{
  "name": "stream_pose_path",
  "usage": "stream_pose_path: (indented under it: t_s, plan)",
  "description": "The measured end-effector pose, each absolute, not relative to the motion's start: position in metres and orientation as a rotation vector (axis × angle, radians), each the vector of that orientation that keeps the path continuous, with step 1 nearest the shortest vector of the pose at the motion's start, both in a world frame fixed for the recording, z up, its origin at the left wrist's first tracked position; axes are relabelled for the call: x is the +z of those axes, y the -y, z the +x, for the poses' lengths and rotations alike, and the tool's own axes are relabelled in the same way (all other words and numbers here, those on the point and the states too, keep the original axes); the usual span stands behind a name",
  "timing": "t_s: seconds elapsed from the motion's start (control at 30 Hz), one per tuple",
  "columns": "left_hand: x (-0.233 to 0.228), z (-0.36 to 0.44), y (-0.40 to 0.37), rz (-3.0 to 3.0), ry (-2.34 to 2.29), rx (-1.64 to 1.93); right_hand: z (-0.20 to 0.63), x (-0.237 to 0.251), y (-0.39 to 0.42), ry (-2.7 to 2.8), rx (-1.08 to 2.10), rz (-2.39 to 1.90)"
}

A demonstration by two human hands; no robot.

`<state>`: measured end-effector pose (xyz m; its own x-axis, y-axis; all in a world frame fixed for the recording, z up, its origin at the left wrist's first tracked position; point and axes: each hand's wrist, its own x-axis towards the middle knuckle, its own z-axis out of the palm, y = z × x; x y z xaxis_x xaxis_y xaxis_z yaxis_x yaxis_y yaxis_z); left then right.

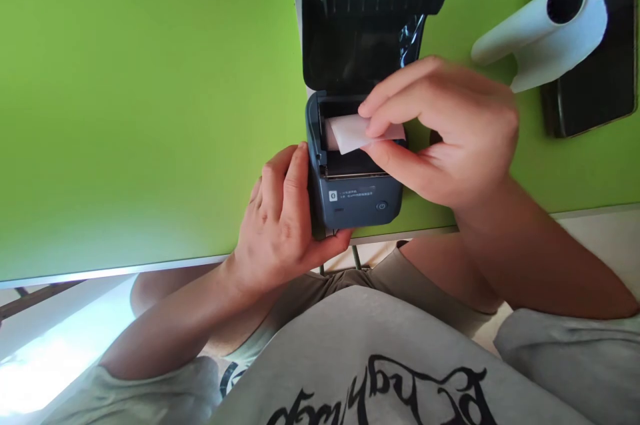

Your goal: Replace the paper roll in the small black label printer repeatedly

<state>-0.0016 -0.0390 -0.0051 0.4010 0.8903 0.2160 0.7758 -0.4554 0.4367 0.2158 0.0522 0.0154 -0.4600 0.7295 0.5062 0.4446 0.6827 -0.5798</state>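
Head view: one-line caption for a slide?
Left hand steadies small open printer on green table; right hand pinches paper end in its bay.

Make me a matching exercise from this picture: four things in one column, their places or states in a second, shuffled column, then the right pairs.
Things:
1. left hand
2. right hand
3. printer lid
4. spare paper roll

Places or states:
A. swung open, standing behind the paper bay
B. lying on a dark flat thing at the table's far right
C. gripping the printer's left side
D. pinching the loose paper end over the bay

Pairs: 1-C, 2-D, 3-A, 4-B
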Motion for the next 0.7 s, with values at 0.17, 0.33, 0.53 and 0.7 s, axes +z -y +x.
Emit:
stream_pose_path:
  t_s: [0.17, 0.33, 0.53, 0.7]
  plan:
    - [-0.004, -0.003, 0.039, 2.391, -1.45, 0.641, 0.219, 0.014, -0.049, 2.089, 0.457, -0.831]
    - [-0.005, -0.004, 0.039, 2.372, -1.44, 0.648, 0.217, 0.012, -0.039, 2.151, 0.514, -0.735]
    - [-0.007, -0.007, 0.037, 2.378, -1.353, 0.731, 0.219, 0.01, -0.036, 2.238, 0.612, -0.731]
    - [-0.004, -0.01, 0.037, 2.432, -1.282, 0.653, 0.224, 0.014, -0.04, 2.217, 0.759, -0.631]
